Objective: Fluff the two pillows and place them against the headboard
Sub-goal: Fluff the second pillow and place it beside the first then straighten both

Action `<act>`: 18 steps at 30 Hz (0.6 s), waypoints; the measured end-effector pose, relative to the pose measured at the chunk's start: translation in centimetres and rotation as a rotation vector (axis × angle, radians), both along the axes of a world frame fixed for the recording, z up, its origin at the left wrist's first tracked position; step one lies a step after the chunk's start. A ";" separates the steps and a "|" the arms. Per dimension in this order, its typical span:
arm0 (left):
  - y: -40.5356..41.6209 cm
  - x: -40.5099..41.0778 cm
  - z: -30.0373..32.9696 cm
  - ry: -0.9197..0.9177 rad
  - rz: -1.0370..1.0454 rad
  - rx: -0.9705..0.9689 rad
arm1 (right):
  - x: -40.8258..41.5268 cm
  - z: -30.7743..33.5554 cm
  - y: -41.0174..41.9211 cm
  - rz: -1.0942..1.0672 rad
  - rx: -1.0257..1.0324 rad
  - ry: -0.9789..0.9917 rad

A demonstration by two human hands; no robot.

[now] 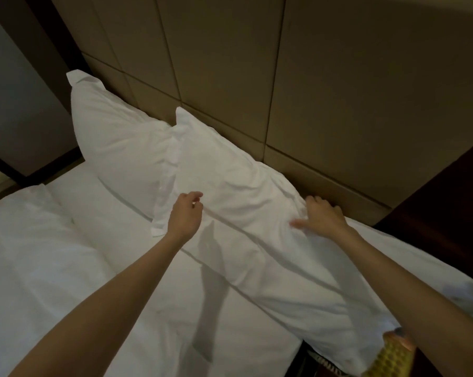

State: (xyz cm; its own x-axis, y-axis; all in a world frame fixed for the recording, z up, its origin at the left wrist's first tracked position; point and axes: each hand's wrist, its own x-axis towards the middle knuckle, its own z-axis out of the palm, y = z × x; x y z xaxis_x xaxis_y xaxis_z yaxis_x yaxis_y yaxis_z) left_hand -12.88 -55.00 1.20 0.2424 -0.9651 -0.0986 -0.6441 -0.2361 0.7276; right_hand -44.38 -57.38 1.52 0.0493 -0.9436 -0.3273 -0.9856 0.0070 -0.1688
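Observation:
Two white pillows lean upright against the tan padded headboard (229, 63). The far pillow (115, 137) stands at the left, the near pillow (229, 175) beside it and overlapping its edge. My left hand (185, 213) hovers at the near pillow's lower left corner with its fingers loosely curled and nothing in them. My right hand (321, 214) lies flat on the near pillow's right end, fingers spread and pressing into the fabric.
A white sheet (148, 295) covers the mattress, and a folded white duvet (33, 254) lies at the left. A dark wooden panel (447, 200) stands at the right of the bed. A yellow patterned object (390, 355) shows at the bottom right.

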 end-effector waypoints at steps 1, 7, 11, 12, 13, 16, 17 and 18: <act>-0.5 -0.1 0.2 -0.085 -0.051 -0.025 | -0.8 -0.2 0.4 0.005 0.036 0.029; -6.5 -2.4 3.2 -0.900 -0.569 -0.227 | -1.7 0.9 0.9 0.006 -0.110 -0.227; -9.4 -3.8 4.2 -1.211 -0.691 -0.072 | -1.7 3.2 0.4 0.043 -0.159 -0.393; -9.6 -4.0 4.2 -1.251 -0.685 -0.060 | -1.7 4.0 0.1 0.056 -0.172 -0.377; -9.7 -4.2 4.4 -1.297 -0.698 -0.054 | -1.6 4.8 -0.2 0.058 -0.201 -0.356; -11.3 -3.2 6.3 -1.383 -0.675 -0.119 | -1.4 6.7 -0.9 0.018 -0.343 -0.354; -12.1 -2.6 7.1 -1.388 -0.633 -0.154 | -1.3 6.9 -1.1 0.007 -0.399 -0.358; -12.5 -2.1 7.7 -1.379 -0.576 -0.172 | -1.2 7.0 -1.2 0.000 -0.453 -0.356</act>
